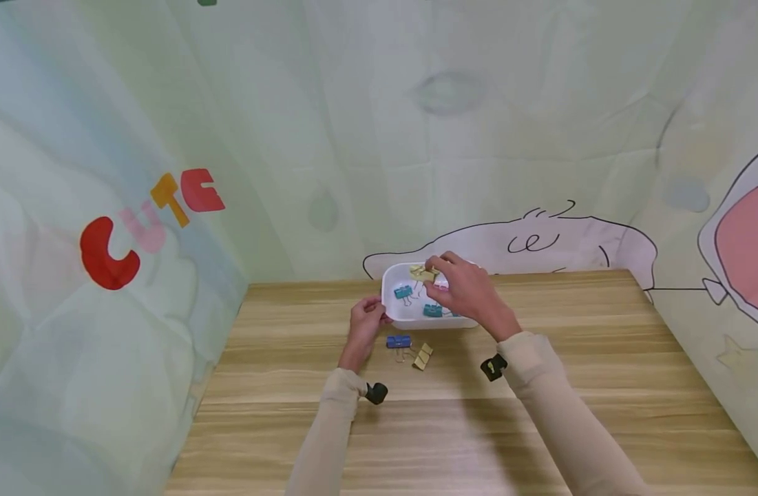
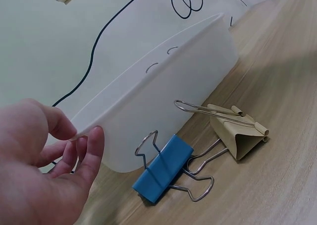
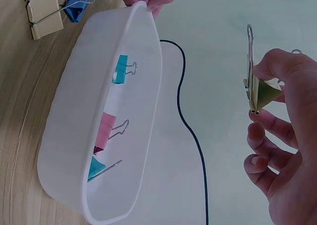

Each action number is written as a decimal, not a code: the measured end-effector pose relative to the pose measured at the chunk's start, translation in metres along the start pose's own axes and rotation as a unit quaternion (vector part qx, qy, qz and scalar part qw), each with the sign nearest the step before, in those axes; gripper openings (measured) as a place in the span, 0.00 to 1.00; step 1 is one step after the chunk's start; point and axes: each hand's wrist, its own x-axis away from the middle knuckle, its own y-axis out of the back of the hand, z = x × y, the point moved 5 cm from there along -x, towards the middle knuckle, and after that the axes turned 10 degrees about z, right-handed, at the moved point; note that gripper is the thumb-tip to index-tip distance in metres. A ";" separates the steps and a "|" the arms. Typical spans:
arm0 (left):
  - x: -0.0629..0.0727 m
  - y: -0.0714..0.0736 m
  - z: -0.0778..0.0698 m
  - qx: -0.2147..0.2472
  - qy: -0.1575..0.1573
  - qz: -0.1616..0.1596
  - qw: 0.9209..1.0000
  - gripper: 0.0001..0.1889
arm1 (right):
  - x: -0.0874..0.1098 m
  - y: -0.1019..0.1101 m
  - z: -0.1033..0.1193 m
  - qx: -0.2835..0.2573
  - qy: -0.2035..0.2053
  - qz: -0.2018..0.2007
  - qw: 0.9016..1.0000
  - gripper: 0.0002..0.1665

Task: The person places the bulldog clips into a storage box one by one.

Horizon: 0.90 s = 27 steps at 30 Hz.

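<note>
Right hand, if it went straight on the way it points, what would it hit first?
Probably the white tray, near its far left corner, with the gold clip leading the right hand. Depth is unclear, so it might pass over.

A wood-grain table (image 1: pixel 279 337) bears these — white tub (image 1: pixel 425 324), blue clip (image 1: pixel 398 342), tan clip (image 1: pixel 423 357).

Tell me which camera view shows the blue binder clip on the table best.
The left wrist view: there the blue binder clip is large, close and wholly in frame. The head view shows it small, beside a tan clip; the right wrist view shows only part, cut off by the top edge.
</note>
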 end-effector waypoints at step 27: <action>0.002 -0.001 -0.001 -0.003 -0.006 0.000 1.000 0.18 | 0.018 -0.016 0.004 0.000 -0.001 0.010 1.000 0.37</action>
